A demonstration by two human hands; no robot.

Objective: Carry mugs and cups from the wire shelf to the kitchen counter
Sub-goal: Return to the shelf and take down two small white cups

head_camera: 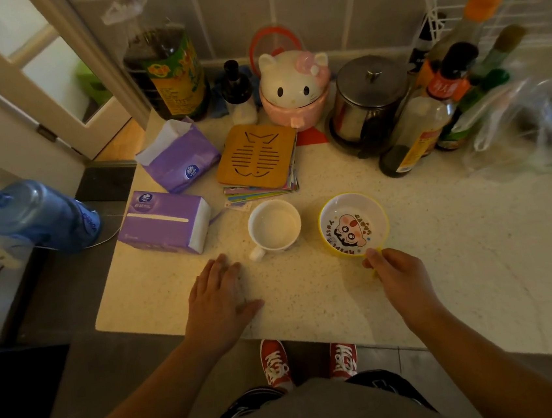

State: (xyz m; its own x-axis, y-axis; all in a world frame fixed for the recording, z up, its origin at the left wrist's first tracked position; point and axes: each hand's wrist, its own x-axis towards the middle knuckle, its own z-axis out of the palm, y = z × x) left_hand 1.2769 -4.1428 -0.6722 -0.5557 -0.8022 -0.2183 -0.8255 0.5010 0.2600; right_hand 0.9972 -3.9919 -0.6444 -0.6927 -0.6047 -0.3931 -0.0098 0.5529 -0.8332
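Note:
A white mug (pixel 274 226) stands upright on the speckled kitchen counter (pixel 460 257), its handle pointing toward me. To its right sits a yellow cup (pixel 354 223) with a cartoon face printed inside. My right hand (pixel 398 276) pinches the yellow cup's handle at its near rim. My left hand (pixel 221 298) lies flat on the counter, fingers spread, just left of the white mug's handle and not touching it. A white wire shelf (pixel 444 4) shows at the back right.
Two purple tissue packs (pixel 167 225) lie left of the mug. Behind it are a stack of coasters (pixel 257 158), a cat-shaped jar (pixel 294 87), a steel canister (pixel 370 96), an oil jug (pixel 168 70), sauce bottles (pixel 428 118) and a plastic bag (pixel 531 127). A blue water bottle (pixel 40 216) stands off the counter's left edge.

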